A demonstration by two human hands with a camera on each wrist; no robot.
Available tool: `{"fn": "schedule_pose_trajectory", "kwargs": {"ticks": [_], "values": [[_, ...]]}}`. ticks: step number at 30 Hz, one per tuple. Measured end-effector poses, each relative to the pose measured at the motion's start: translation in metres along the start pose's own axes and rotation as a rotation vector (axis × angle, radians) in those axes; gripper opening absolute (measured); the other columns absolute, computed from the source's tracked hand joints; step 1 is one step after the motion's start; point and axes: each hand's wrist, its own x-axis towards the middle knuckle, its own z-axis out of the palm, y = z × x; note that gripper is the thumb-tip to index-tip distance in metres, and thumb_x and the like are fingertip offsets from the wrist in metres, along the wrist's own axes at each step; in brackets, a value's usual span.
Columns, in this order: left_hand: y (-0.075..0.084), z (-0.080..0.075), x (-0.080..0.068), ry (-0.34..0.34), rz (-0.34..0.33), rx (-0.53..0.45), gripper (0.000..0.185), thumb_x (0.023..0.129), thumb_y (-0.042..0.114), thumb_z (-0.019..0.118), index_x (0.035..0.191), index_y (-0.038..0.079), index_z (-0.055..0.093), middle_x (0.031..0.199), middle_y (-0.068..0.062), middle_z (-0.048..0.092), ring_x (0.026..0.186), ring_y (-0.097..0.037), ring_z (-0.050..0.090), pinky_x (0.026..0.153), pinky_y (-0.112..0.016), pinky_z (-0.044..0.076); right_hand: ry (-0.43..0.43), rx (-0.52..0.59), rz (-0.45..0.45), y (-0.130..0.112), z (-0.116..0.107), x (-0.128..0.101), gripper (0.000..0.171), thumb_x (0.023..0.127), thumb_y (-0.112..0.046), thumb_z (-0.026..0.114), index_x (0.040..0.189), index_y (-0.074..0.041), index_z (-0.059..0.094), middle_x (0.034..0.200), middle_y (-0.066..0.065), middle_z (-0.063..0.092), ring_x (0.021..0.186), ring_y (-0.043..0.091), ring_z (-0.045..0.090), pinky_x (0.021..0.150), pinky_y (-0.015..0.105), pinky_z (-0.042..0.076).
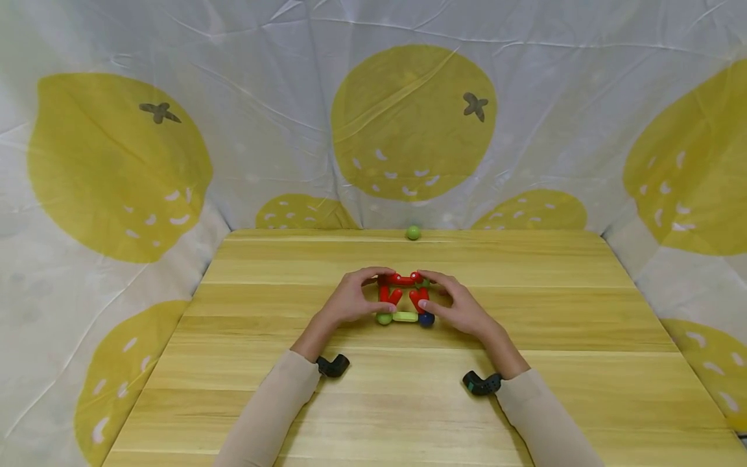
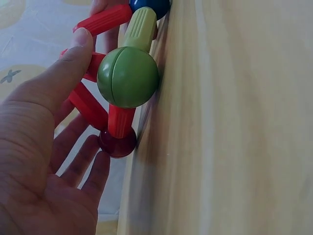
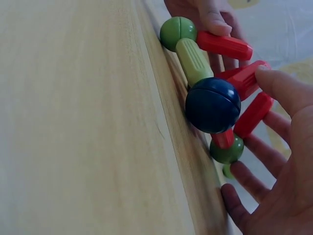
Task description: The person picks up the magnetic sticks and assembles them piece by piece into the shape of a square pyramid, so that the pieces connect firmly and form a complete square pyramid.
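- Stick-and-ball toy frame (image 1: 404, 298) sits around the middle of a light wooden table (image 1: 408, 402), a bit toward the far side, with both hands cupped around it.
- Table is pale yellowish planks with visible grain. Behind it and on both sides hangs a white cloth backdrop (image 1: 262, 97) printed with big yellow lemons.
- A loose green ball (image 1: 413, 232) sits alone at the table's far edge, well apart from the frame.
- The frame itself: red sticks (image 2: 105, 19) mostly, one light green stick (image 3: 193, 59) along the near bottom edge, joining a green ball (image 2: 128, 76) on the left to a dark blue ball (image 3: 212, 105) on the right. There's a dark red ball (image 2: 117, 143) at the far left corner and another green ball (image 3: 227, 152) at the far right.
- Left hand (image 1: 353, 299) holds the frame's left side, thumb pressed on a red stick, fingers curled round the back.
- Right hand (image 1: 458, 305) does the same on the right side, thumb on a red stick.
- Both arms wear beige sleeves (image 1: 274, 408).
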Motion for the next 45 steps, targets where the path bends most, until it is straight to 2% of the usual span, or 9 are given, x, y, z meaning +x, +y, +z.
{"fn": "schedule_pose_trajectory", "kwargs": {"ticks": [3,8,13,18,26,30,37,41,45], "values": [[-0.001,-0.002,0.002,-0.006,-0.002,0.002,0.072,0.075,0.041,0.093,0.138,0.018,0.065,0.136,0.002,0.067,0.129,-0.017,0.060,0.114,-0.040,0.047,-0.027,-0.002,0.009,0.002,-0.001,-0.001,0.076,0.092,-0.035,0.079,0.157,-0.027,0.042,0.162,0.002,0.042,0.147,0.034,0.040,0.118,0.062,0.035],[-0.003,-0.010,0.019,-0.001,-0.035,-0.054,0.057,0.096,0.039,0.075,0.142,0.009,0.061,0.141,-0.012,0.064,0.125,-0.025,0.062,0.109,-0.044,0.052,-0.096,-0.071,0.022,0.009,-0.004,-0.003,0.109,0.075,-0.043,0.092,0.163,-0.028,0.029,0.168,0.001,0.031,0.154,0.033,0.031,0.122,0.064,0.026],[-0.010,-0.014,0.048,-0.011,-0.091,-0.048,0.057,0.102,0.046,0.063,0.146,0.011,0.056,0.149,-0.011,0.058,0.129,-0.028,0.060,0.110,-0.047,0.051,-0.109,-0.039,0.046,0.013,-0.008,-0.004,0.114,0.070,-0.041,0.096,0.162,-0.027,0.029,0.164,0.000,0.035,0.150,0.030,0.038,0.124,0.057,0.029],[-0.019,-0.016,0.073,-0.042,-0.123,0.059,0.062,0.099,0.044,0.069,0.151,0.017,0.051,0.155,-0.006,0.050,0.134,-0.032,0.056,0.108,-0.048,0.052,-0.116,-0.013,0.058,0.014,-0.010,-0.010,0.115,0.068,-0.041,0.098,0.160,-0.026,0.030,0.159,0.004,0.039,0.144,0.030,0.044,0.121,0.054,0.035],[-0.021,-0.010,0.108,-0.120,-0.056,0.259,0.066,0.099,0.032,0.070,0.157,0.016,0.043,0.160,-0.009,0.042,0.136,-0.034,0.051,0.116,-0.048,0.043,-0.132,-0.007,0.042,0.016,-0.013,-0.017,0.116,0.068,-0.039,0.098,0.161,-0.023,0.030,0.161,0.004,0.037,0.145,0.031,0.043,0.121,0.055,0.035],[-0.016,-0.008,0.124,-0.149,-0.035,0.398,0.068,0.100,0.032,0.068,0.159,0.017,0.039,0.164,-0.010,0.035,0.149,-0.032,0.038,0.123,-0.049,0.034,-0.127,-0.008,0.067,0.017,-0.018,-0.017,0.118,0.066,-0.039,0.099,0.160,-0.026,0.031,0.161,0.001,0.038,0.144,0.030,0.044,0.121,0.054,0.035],[-0.010,-0.001,0.132,-0.252,-0.048,0.475,0.066,0.103,0.028,0.061,0.163,0.018,0.033,0.173,-0.010,0.016,0.160,-0.033,0.015,0.128,-0.052,0.022,-0.141,-0.014,0.074,0.018,-0.019,-0.020,0.118,0.066,-0.040,0.099,0.161,-0.026,0.030,0.162,0.001,0.037,0.145,0.030,0.044,0.121,0.053,0.036],[-0.009,0.001,0.134,-0.262,-0.067,0.476,0.062,0.104,0.028,0.060,0.161,0.018,0.037,0.172,-0.010,0.020,0.159,-0.033,0.020,0.128,-0.051,0.024,-0.137,-0.003,0.061,0.017,-0.019,-0.020,0.117,0.067,-0.039,0.098,0.161,-0.023,0.030,0.163,0.004,0.036,0.145,0.033,0.043,0.121,0.055,0.034],[-0.008,0.001,0.134,-0.200,-0.079,0.460,0.055,0.103,0.025,0.063,0.154,0.014,0.047,0.162,-0.012,0.037,0.149,-0.033,0.038,0.123,-0.048,0.034,-0.135,0.008,0.047,0.018,-0.019,-0.020,0.117,0.068,-0.036,0.098,0.161,-0.021,0.030,0.163,0.006,0.036,0.146,0.034,0.042,0.121,0.056,0.033]]}}
